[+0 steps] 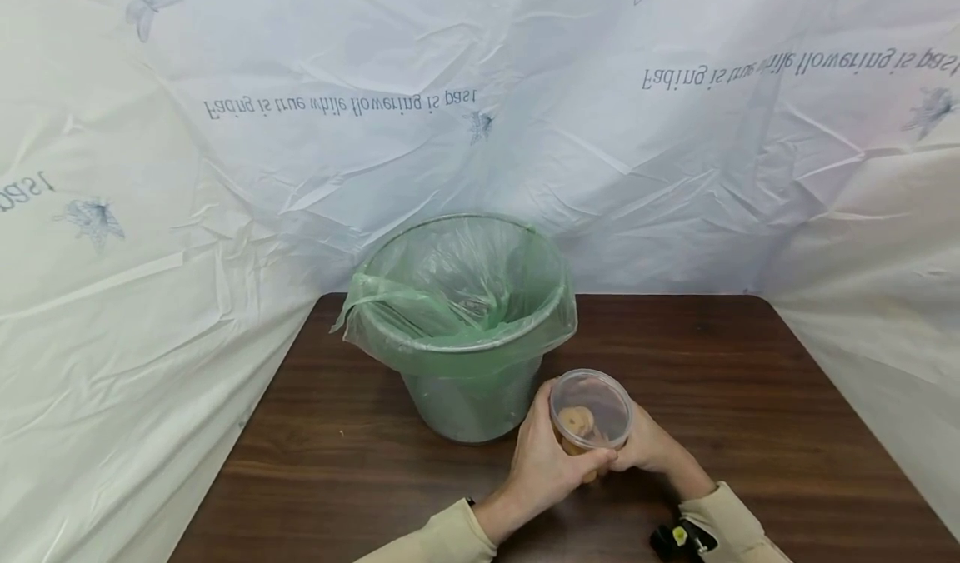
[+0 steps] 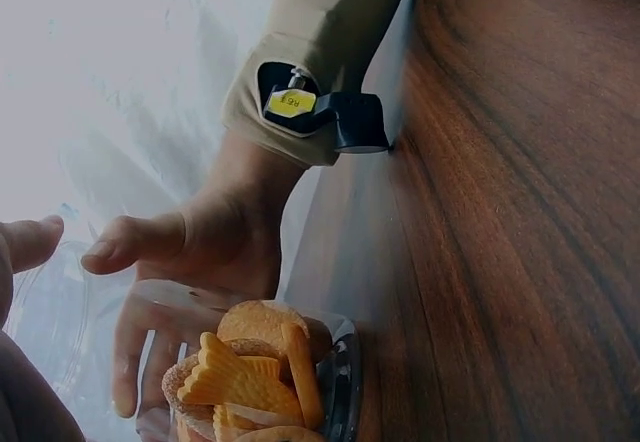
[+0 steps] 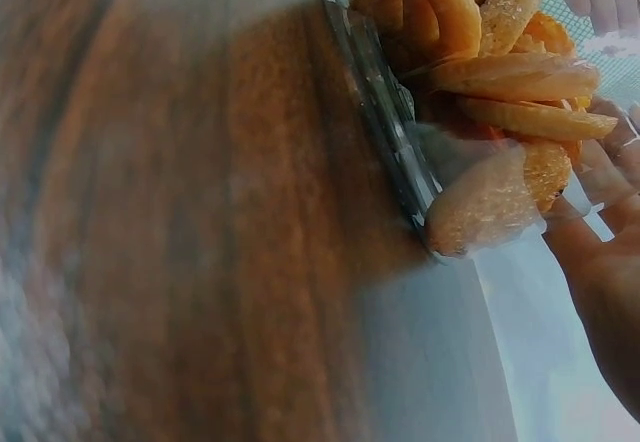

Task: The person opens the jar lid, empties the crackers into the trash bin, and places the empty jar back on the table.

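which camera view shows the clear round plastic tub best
The head view: there the clear round plastic tub shows its whole open mouth. The left and right wrist views show its base and side closer, cut off by the frame.

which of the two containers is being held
The small clear tub, between left hand and right hand; the larger bin has a green liner.

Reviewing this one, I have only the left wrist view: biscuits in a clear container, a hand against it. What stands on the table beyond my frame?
Observer: A bin lined with a green bag.
Operator: Which side of the clear container is it?
Observer: To its left and farther back, by the head view.
Operator: And the left hand? I see barely any of it.
Observer: It curls round the container's near left side.
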Available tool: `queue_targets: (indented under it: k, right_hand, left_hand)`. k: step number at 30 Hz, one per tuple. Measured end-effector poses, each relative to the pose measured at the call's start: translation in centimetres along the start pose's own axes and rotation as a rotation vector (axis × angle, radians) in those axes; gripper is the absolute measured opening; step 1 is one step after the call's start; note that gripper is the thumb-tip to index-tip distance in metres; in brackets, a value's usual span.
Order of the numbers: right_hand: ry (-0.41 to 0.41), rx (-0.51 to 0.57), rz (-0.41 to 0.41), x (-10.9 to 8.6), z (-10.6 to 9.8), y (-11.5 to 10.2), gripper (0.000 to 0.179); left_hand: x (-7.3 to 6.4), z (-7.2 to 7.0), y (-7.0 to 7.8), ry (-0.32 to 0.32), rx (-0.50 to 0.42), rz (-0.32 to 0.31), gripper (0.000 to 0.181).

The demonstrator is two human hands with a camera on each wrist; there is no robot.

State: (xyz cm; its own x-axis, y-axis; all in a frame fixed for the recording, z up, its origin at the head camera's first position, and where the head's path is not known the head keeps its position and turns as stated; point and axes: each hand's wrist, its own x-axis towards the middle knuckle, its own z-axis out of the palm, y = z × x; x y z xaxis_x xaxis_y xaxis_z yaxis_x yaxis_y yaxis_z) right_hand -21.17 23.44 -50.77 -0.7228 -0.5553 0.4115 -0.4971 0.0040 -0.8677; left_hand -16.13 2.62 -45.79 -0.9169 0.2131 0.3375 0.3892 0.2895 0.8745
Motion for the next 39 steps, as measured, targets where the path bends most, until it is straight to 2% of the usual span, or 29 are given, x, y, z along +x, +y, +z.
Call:
queue_targets:
  k: [11, 22, 26, 30, 35, 39]
  right_hand:
    - [0.005, 0.005, -0.008, 0.0, 0.0, 0.3, 0.1]
    - [0.019, -0.056, -0.007, -0.1, 0.1, 0.0, 0.099]
    - [0.025, -0.08, -0.016, -0.1, 0.0, 0.0, 0.098]
    - [0.013, -0.056, -0.047, 0.1, 0.0, 0.2, 0.099]
    - [0.012, -0.05, -0.069, 0.1, 0.1, 0.3, 0.101]
    - [0.01, -0.045, -0.056, 0.1, 0.1, 0.2, 0.102]
  left_hand:
    - [0.1, -0.1, -0.3, -0.013, 0.012, 0.028, 0.096]
    - [0.2, -0.5, -0.4, -0.032, -0.04, 0.063, 0.092]
    - [0.3, -0.6, -0.4, -0.034, -0.031, 0.067, 0.093]
    - [0.4, -0.7, -0.6, -0.038, -0.034, 0.079, 0.092]
    - [0.6, -0.9, -0.9, -0.064, -0.08, 0.1, 0.088]
    - [0.7, -1.3, -1.1, -0.094, -0.111, 0.081, 0.089]
